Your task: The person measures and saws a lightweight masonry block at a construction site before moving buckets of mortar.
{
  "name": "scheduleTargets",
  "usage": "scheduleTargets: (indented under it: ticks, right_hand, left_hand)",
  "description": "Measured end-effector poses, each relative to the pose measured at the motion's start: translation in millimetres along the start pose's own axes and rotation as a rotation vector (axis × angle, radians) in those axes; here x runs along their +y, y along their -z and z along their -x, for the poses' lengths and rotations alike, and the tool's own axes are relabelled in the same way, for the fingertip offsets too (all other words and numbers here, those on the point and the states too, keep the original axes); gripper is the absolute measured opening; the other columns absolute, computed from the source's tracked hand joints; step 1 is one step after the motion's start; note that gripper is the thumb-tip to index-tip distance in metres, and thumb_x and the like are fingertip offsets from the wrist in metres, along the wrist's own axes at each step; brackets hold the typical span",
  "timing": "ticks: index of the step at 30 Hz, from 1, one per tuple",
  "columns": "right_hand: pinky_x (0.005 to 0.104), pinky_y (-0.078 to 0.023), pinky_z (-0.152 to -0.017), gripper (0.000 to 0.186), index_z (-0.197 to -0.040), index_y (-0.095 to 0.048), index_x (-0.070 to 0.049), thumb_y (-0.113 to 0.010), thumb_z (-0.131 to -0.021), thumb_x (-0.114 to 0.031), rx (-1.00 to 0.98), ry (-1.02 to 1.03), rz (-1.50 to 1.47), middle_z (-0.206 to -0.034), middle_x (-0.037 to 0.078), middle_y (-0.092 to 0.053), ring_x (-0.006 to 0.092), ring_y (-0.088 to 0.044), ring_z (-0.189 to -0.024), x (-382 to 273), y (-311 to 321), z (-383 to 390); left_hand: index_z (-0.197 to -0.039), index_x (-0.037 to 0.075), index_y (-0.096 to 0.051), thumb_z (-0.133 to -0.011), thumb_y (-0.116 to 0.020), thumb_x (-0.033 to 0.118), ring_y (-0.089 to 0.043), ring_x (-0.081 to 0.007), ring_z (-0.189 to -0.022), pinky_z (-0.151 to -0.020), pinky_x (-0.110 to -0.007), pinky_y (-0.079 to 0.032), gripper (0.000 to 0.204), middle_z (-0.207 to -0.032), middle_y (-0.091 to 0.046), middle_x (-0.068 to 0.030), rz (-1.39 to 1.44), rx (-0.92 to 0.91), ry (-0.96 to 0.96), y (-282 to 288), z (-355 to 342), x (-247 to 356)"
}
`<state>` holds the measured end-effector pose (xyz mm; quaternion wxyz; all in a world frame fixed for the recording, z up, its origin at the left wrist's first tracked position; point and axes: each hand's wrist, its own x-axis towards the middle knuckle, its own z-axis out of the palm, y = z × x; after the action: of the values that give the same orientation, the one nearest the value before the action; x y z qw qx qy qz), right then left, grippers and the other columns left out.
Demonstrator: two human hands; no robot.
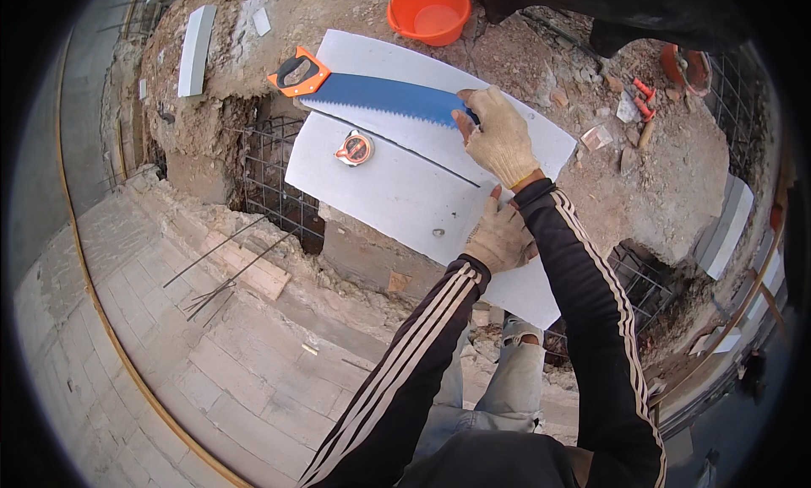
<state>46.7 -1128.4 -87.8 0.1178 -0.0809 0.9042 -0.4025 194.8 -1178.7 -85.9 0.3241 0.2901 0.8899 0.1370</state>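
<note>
Board: a white board (380, 205) lies aslant over rough ground (338, 2), a mesh-lined pit showing past its left edge.
Saw: the saw (372, 93) lies across the board's upper half – orange handle jutting past the left edge, blue blade running toward the right corner, teeth facing the wearer.
Right hand: the gloved right hand (498, 133) is at the blade's tip, finger and thumb apart on either side of it; whether they pinch it, I cannot tell.
Left hand: the gloved left hand (500, 235) rests back-up on the board toward its lower right, fingers loosely spread and partly covered by the right cuff.
Dark line: a thin dark line (397, 147) runs from the left edge below the blade to just short of the left hand – rod or slot, I cannot tell.
Tape: a round orange-and-white tape (355, 148) sits near the left edge, below that line.
Bucket: an orange bucket (429, 13) stands beyond the top edge.
Tools: red-handled tools (644, 100) lie beyond the right corner.
Mesh: steel mesh (274, 163) lines the pit.
</note>
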Motion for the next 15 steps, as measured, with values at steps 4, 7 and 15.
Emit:
scheduleTargets:
  ticks: [4,7,15]
  right_hand:
    - [0.0460,-0.053,-0.092,0.035,-0.118,-0.064,-0.008,-0.070,-0.089,-0.025,-0.198,0.338,0.144,-0.118,0.014,-0.061,0.0343,-0.062,-0.110,-107.6,-80.9,-83.5]
    - [0.0468,-0.054,-0.092,0.037,-0.119,-0.063,-0.010,-0.071,-0.086,-0.024,-0.278,0.518,0.221,-0.119,0.013,-0.060,0.0342,-0.062,-0.113,-164.7,-149.3,-116.1]
    - [0.0477,-0.052,-0.099,0.050,-0.138,-0.055,-0.014,-0.063,-0.091,-0.026,-0.308,0.528,0.585,-0.137,0.016,-0.059,0.0335,-0.064,-0.119,-167.7,-262.5,-198.3]
  left_hand:
    - [-0.103,0.012,-0.077,-0.087,-0.061,0.053,-0.057,-0.0290,-0.119,-0.119,-0.063,-0.018,0.047,-0.098,-0.073,-0.0094,0.020,0.190,0.027,-18.1,15.2,-12.0]
    - [-0.105,0.012,-0.076,-0.088,-0.061,0.052,-0.057,-0.0286,-0.120,-0.119,-0.063,-0.018,0.046,-0.101,-0.072,-0.0091,0.073,0.232,0.031,-24.3,27.6,-20.5]
    - [-0.110,0.013,-0.074,-0.089,-0.060,0.050,-0.055,-0.0276,-0.122,-0.119,-0.064,-0.017,0.045,-0.107,-0.070,-0.0080,0.252,0.360,-0.039,-26.3,27.3,-22.4]
